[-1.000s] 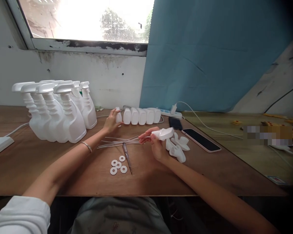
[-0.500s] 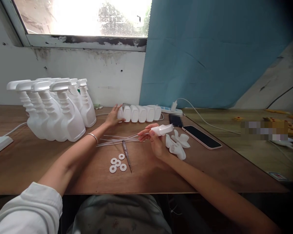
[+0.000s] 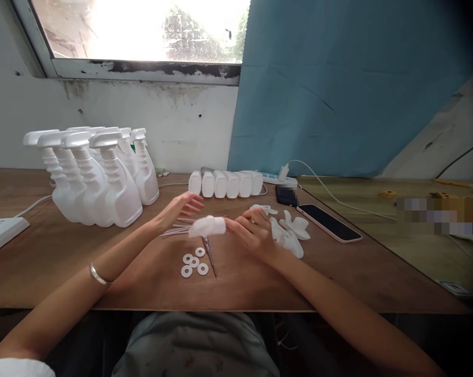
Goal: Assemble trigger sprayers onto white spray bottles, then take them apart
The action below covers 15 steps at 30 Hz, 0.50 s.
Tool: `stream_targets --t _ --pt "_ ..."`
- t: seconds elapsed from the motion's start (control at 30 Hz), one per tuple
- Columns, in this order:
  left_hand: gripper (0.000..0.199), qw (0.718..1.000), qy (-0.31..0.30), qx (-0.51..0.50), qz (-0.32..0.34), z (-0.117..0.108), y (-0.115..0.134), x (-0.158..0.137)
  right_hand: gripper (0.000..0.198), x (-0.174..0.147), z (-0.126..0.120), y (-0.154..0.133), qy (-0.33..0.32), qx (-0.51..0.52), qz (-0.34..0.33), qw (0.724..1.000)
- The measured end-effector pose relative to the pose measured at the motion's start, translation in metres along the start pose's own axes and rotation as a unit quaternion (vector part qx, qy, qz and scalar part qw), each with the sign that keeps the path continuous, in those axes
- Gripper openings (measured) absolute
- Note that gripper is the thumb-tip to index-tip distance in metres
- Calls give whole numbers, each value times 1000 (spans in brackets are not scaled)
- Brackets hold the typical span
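Brown tabletop [image 3: 244, 288] beneath a smooth white, blurry-edged spray head [image 3: 205, 226].

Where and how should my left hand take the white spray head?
Probably pinch the spray head by its long body, coming from the left: that part juts out free, while the right hand meets the round collar. The open left hand is close by.

Phone [image 3: 330, 223]: flat, screen dark, pink-edged
Dark object [image 3: 285, 195]: just beyond phone
White charger [image 3: 284, 172]: plugged into power strip [image 3: 273, 178], behind phone
Blue curtain [image 3: 318, 84]: hanging behind phone
Window [image 3: 138, 31]: beyond phone, leftward
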<state>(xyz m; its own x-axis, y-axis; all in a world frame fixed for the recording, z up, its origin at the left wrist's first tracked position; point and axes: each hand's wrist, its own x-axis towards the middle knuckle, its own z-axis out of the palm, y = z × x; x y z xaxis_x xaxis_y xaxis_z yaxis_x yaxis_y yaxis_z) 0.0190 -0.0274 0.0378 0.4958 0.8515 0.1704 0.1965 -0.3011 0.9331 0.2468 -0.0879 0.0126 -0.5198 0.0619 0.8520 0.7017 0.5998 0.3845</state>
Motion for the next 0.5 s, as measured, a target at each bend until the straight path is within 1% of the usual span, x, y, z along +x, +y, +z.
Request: stream_targets --t 0.07,0.1,0.13,0.2,0.3,0.4,0.5 --pt "50 993 -56 -81 -69 5 1 -11 21 1 5 -2 -38 -41 -4 998" --pt "49 988 -74 -103 -84 7 1 -15 20 1 8 -4 -50 -53 -7 997" --pt "48 986 -90 -111 -86 10 0 -18 18 0 10 -6 -61 -61 -7 996" --pt "46 987 -109 -99 -63 16 1 -23 14 -2 14 -10 -90 -61 1 994" --pt "42 994 -92 -46 -31 26 0 -27 11 -2 17 -19 -127 -22 11 992" --pt "38 997 -70 -33 -28 32 -2 -29 11 -2 19 -25 -131 35 -2 991" --pt "35 995 -88 -42 -29 32 -3 -29 15 -2 19 -27 -137 103 5 985"
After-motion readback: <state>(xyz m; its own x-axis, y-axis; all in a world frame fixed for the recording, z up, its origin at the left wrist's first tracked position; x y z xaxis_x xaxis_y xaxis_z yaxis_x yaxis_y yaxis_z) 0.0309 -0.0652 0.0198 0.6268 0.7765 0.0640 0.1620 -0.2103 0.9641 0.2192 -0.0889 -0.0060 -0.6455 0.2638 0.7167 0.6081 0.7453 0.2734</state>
